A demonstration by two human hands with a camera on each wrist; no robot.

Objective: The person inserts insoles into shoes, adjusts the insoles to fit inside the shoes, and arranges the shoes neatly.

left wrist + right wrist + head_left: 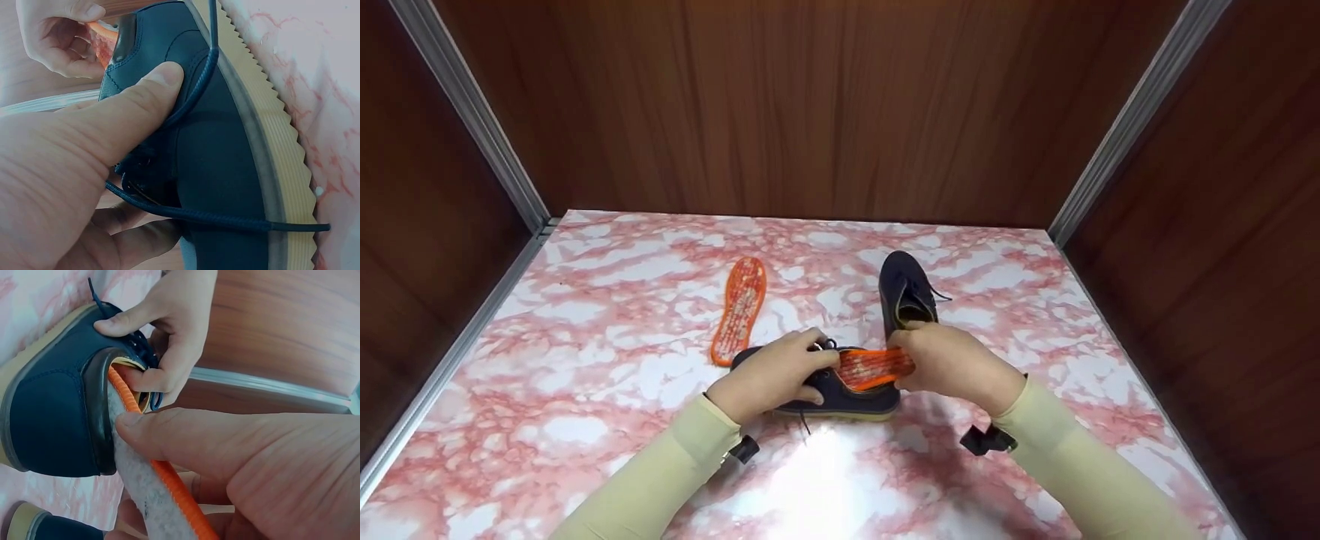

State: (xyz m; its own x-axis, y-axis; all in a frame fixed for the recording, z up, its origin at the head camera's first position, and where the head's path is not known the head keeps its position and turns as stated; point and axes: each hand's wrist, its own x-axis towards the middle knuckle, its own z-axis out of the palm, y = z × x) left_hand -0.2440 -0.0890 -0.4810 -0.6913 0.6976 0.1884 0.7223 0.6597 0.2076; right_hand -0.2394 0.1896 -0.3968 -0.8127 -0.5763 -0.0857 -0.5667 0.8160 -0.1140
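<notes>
We see the first insole (873, 367), orange-edged with a mottled red and white face, between the two hands, one end inside the opening of the near shoe (840, 401) and the other outside it. The right hand (956, 361) pinches that outer end, thumb on the insole's grey fuzzy side and fingers on the opposite side. The left hand (780, 371) grips the dark blue near shoe around its opening, thumb pressed on the outer side and a finger reaching inside. We find this shoe's toe under and left of the left hand, its heel beside the right hand, and a loose lace (197, 216) across its side by the left thumb.

Just beyond the right hand we see the far shoe (901, 279), toe pointing away; we cannot tell whether the hand touches it. Beyond the left hand lies the second insole (741, 307), one end close by the near shoe's toe. Under both hands spreads a red and white marbled surface (577, 431), with brown wood panels (780, 112) farther off.
</notes>
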